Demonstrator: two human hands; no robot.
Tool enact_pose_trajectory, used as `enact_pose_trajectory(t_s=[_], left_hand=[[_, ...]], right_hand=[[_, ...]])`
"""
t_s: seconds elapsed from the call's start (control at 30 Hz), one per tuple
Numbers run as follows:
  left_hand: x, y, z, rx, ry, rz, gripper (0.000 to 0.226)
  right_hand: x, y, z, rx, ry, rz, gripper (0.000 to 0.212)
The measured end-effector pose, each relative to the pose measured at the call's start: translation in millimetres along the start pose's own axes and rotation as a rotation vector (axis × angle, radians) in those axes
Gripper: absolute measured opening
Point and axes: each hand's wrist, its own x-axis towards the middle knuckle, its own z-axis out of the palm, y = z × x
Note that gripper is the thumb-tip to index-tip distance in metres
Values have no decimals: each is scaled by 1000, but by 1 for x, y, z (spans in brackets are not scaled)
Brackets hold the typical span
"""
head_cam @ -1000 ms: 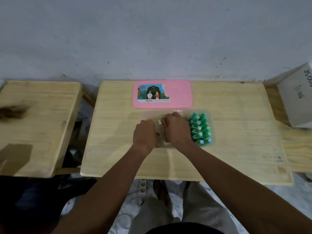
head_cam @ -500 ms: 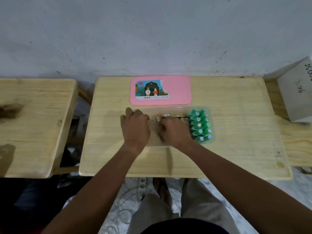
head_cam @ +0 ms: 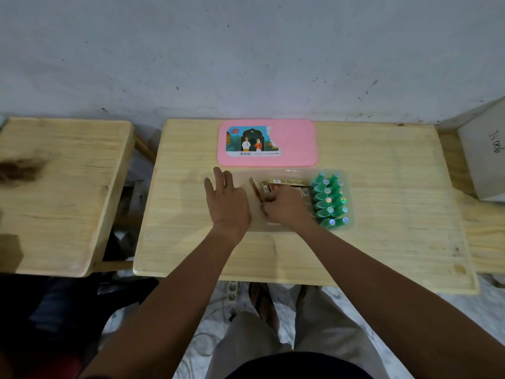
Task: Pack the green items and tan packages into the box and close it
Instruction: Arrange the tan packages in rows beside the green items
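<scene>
A clear plastic box point(head_cam: 351, 198) sits in the middle of the wooden table point(head_cam: 382, 242). Several green bottles point(head_cam: 329, 199) stand in two rows at its right end. Tan packages point(head_cam: 287, 183) lie in its middle. My right hand point(head_cam: 287, 207) is inside the box, its fingers pinched on a tan package point(head_cam: 255, 188) that stands tilted at the left of the stack. My left hand point(head_cam: 226, 199) hovers flat with fingers spread at the box's left end, holding nothing. The pink lid point(head_cam: 295, 144) lies behind the box, picture label up.
A second wooden table point(head_cam: 60, 192) stands to the left across a gap. A grey box point(head_cam: 483, 154) sits at the far right. The wall runs right behind the tables. My legs and a power strip point(head_cam: 232, 294) are below the table's front edge.
My left hand let go, opened and slid left to the box's end. My right hand stayed in the box and now pinches the leftmost tan package.
</scene>
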Motion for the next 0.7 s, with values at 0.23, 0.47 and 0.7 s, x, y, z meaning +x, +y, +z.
enact_pose_trajectory(t_s=[0.23,0.47,0.7], left_hand=[[-2,-3,6,-346,4,-170,24],[-5,3,6,22,48,-18,29],[3,6,1,-234,-21,-207,27]], right_hand=[[-13,13,-25,610,-277,100,10],[-18,19,-26,531,-253,91,6],[-11,17,-14,73,-119,-47,27]])
